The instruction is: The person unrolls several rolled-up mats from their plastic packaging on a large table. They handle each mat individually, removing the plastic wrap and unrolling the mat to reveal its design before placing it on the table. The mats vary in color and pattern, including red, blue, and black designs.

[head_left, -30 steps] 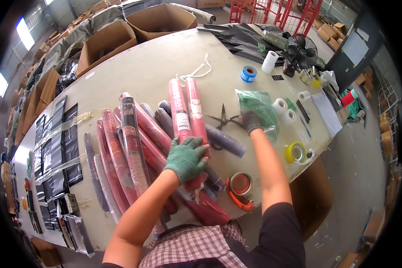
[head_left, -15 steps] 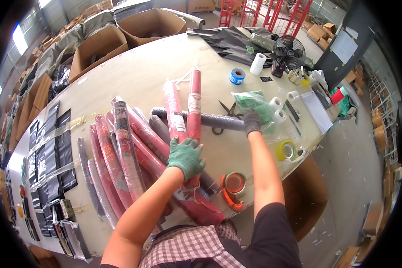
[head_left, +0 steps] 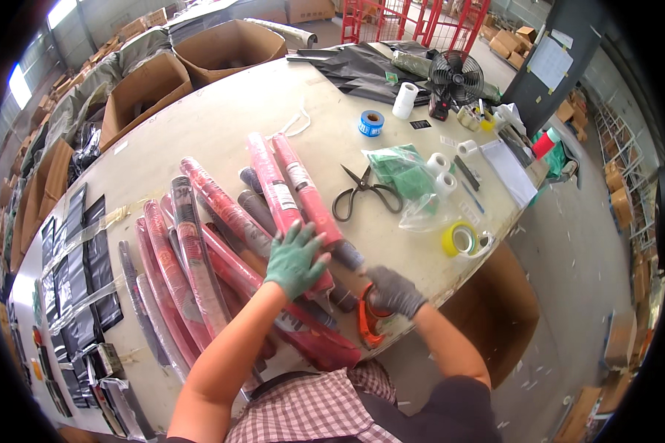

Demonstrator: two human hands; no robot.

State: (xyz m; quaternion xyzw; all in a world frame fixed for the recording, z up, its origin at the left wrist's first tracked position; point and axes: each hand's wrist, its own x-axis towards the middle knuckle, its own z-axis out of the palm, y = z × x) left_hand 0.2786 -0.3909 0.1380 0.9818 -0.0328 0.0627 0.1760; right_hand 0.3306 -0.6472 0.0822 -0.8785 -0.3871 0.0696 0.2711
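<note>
Two red rolls (head_left: pixel 275 188) lie over others on the table (head_left: pixel 221 111), partly hidden by our green-gloved left hand (head_left: pixel 295 262), fingers spread. Our grey-gloved right hand (head_left: pixel 396 291), apart from it, covers some of the orange tape dispenser (head_left: pixel 367 325); we cannot tell whether it grips anything.

It looked like a packing workshop in a warehouse. Open cardboard boxes (head_left: pixel 232 59) stood along a large worktable (head_left: pixel 218 114) scattered with tape rolls (head_left: pixel 371 130), and cartons (head_left: pixel 506 42) were piled beyond.
</note>
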